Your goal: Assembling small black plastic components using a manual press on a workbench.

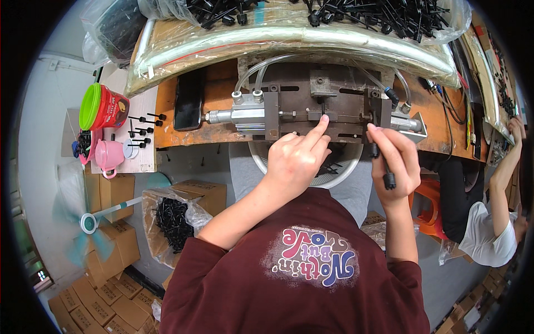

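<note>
My left hand [297, 161] reaches over a dark metal fixture [347, 94] with its index finger stretched out and the other fingers loosely bent. That fingertip rests at a small block in the middle of the fixture, by a thin black stem [323, 104]. To the right, my right hand [397, 158] is closed around black knobbed plastic parts [389, 179] with thin stems; one knob sticks out below the fingers. The fingertips of this hand are close to the fixture's right clamp plate [378, 108]. Part of what it holds is hidden.
Silver air cylinders [247, 118] with clear hoses flank the fixture. A plastic-lined tray [300, 42] of black parts lies beyond. A white basket [334, 179] sits below the bench edge. At left are a phone [188, 100], a pink cup [108, 156] and a fan [88, 223]. Another person [489, 228] sits right.
</note>
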Demonstrator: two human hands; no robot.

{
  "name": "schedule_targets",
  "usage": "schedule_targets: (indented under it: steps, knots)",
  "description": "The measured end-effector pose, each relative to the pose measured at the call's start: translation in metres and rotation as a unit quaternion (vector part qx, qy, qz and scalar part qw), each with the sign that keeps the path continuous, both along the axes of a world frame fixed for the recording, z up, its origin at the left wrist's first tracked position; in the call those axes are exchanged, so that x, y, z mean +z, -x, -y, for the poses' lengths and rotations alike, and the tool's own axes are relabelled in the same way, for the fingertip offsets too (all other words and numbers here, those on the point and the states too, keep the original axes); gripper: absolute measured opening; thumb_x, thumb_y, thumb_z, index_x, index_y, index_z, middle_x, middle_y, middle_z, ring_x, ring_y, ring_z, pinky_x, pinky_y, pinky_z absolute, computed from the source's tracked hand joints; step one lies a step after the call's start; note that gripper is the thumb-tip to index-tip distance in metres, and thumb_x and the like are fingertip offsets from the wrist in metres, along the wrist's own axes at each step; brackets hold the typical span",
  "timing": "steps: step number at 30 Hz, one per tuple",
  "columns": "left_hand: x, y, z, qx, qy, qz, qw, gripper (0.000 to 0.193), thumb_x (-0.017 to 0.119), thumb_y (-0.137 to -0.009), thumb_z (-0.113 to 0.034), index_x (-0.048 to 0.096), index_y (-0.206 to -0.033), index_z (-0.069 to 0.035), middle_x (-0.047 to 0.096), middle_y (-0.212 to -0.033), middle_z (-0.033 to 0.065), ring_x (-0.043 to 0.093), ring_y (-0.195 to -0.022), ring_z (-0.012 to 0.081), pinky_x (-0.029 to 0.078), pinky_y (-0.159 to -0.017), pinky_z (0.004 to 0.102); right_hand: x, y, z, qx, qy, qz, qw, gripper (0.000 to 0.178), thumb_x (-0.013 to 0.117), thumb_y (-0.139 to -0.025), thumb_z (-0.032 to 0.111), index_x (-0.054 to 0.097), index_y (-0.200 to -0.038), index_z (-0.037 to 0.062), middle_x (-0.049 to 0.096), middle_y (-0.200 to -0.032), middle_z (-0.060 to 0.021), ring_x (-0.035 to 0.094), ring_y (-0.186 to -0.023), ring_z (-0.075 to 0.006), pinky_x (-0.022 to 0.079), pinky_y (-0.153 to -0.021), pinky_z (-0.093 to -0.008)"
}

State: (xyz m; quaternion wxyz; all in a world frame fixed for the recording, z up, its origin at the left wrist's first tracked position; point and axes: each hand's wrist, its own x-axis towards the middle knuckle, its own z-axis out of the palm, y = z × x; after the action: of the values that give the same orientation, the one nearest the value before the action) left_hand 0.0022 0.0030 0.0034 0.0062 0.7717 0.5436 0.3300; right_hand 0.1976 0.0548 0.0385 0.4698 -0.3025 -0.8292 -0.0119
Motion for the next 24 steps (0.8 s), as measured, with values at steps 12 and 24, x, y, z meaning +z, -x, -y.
schedule_targets:
  steps: [12,24]
  knots:
    - [0.031,0.001,0.015,-0.028,0.053,0.273,0.96,0.029,0.081,-0.073,0.004,0.072,-0.1,-0.001,0.07,-0.091,0.0099,0.072,-0.083,0.0177,0.059,-0.068,0.0283,-0.013,0.018,0.005,0.065,0.085,-0.002,0.994,0.04,0.068,-0.074,-0.007,0.071,-0.113,-0.0029,0.07,-0.111,-0.0187,0.072,-0.087,-0.0281,0.059,-0.073,-0.0333]
    - [-0.006,0.013,0.011,-0.038,-0.018,0.139,0.989,0.021,0.071,-0.076,0.005,0.072,-0.095,-0.004,0.071,-0.093,0.0069,0.07,-0.079,0.0229,0.056,-0.067,0.0311,-0.005,-0.004,0.005,0.15,0.262,-0.137,0.943,0.057,0.064,-0.093,0.019,0.049,-0.138,-0.0127,0.051,-0.138,-0.0287,0.06,-0.122,-0.0369,0.048,-0.101,-0.042]
